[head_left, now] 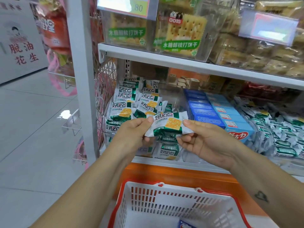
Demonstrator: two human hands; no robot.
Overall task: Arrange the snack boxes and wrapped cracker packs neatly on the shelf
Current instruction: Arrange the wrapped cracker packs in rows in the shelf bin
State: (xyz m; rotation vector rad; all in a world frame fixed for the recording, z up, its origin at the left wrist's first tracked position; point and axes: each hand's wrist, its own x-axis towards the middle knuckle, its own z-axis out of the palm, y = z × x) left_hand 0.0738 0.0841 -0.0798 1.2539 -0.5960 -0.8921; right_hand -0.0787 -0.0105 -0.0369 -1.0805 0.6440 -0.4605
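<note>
At frame centre, left hand and right hand pinch opposite ends of one green-and-white foil-wrapped cracker pack.

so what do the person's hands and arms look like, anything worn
The left hand and right hand are bare, no gloves, rings or watch showing. No sleeves on either forearm. A small dark heart-shaped tattoo marks the right forearm.

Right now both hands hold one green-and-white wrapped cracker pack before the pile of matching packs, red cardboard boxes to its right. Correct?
The cardboard boxes are blue, not red. The head view shows the left hand and right hand holding the green-and-white wrapped cracker pack before the pile of matching packs, boxes to its right.
</note>
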